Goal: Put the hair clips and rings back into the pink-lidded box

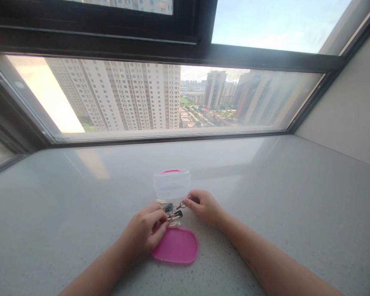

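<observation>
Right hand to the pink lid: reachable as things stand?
Probably yes. The pink lid lies flat on the counter close by the right hand, top bare. But its fingers pinch small scissors, and the left hand, gripping a metal tool, covers the lid's left edge.

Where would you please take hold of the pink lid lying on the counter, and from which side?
I'd pinch its right rim, coming from the right. The pink lid lies flat on the counter, so only the edge offers purchase, and the left hand, holding a small metal tool, overlaps its left edge.
</observation>
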Motion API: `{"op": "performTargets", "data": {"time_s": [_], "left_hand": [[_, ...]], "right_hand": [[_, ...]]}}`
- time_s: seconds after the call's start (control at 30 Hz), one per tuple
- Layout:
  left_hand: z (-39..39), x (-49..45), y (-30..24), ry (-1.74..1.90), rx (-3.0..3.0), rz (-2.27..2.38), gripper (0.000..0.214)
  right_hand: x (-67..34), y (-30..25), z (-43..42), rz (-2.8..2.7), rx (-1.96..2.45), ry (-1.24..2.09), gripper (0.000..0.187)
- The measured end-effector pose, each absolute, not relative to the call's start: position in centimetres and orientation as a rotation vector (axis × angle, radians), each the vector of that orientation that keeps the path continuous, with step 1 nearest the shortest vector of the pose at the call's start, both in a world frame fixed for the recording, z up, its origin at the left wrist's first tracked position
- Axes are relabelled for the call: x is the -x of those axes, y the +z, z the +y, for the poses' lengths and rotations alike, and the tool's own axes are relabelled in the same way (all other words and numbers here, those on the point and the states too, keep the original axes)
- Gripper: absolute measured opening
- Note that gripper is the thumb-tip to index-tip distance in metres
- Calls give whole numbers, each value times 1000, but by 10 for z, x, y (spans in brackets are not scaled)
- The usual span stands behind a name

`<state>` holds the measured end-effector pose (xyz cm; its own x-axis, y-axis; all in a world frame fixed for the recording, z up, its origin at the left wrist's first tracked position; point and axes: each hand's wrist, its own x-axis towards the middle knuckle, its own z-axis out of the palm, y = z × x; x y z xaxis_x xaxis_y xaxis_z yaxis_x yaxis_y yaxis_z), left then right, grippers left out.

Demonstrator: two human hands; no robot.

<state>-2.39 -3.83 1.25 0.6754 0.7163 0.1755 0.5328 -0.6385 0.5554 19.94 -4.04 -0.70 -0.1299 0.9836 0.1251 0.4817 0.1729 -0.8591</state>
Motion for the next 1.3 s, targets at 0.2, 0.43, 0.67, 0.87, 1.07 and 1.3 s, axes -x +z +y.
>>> {"op": "performTargets", "data": {"time_s": [0.2,0.43,0.67,0.87,1.07,1.3], "left_hand": [[-31,25,10,693,-2105,1045,17],[-26,27,3,792,-1826,1044,20],[-25,28,-2,866,-1767,1040,19],[-28,26,-1,899,-1807,927,15],[-28,25,0,899,-1762,893,11],[-36,27,12,898,-1637,790,14]], "right_hand": [[-200,-5,-42,-1604,1326,1024,20],[-205,-4,-43,-1474,1189,1193,15],[-206,-6,-42,-1404,1066,1311,16],[-202,-1,-45,-1348,1028,1388,14],[-200,-4,-44,-1302,1003,1418,20],[-193,-3,-47,-1281,982,1456,28]]}}
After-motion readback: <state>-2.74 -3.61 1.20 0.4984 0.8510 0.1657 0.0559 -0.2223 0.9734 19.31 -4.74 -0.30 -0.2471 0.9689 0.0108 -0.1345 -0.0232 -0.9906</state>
